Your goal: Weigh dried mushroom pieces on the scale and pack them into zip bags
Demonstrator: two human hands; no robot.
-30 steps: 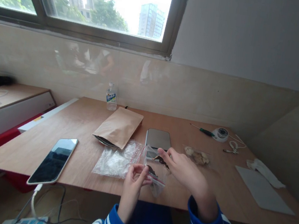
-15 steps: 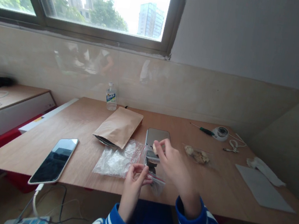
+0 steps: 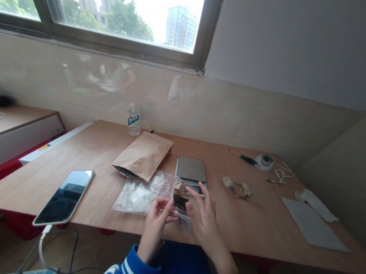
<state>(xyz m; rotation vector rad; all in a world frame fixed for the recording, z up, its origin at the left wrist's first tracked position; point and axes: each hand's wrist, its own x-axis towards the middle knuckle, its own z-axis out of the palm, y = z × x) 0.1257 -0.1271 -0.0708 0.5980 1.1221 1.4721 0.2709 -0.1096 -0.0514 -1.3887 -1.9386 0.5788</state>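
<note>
Near the front edge of the table, my left hand (image 3: 157, 216) pinches the lower edge of a small clear zip bag (image 3: 184, 223). A pale brown dried piece (image 3: 180, 188) and dark, wrinkled pieces (image 3: 179, 201) show at the bag, just above my left fingertips. My right hand (image 3: 204, 217) is beside the bag on its right, fingers spread and holding nothing visible. Behind both hands stands a small flat scale (image 3: 192, 169) with a metal top, its front partly hidden by my right fingers.
Left of the scale lie a brown paper pouch (image 3: 145, 155) and clear plastic bags (image 3: 137, 197). A phone (image 3: 64, 197) rests at front left, a bottle (image 3: 134, 121) at the back. Rightward are a bag of pale dried pieces (image 3: 237, 188), screwdriver (image 3: 248, 159), camera (image 3: 264, 162) and white sheet (image 3: 315, 225).
My right hand has let go of the small pale piece, moved down and spread its fingers. A pale piece now shows above the dark ones. The scale's top is uncovered.
</note>
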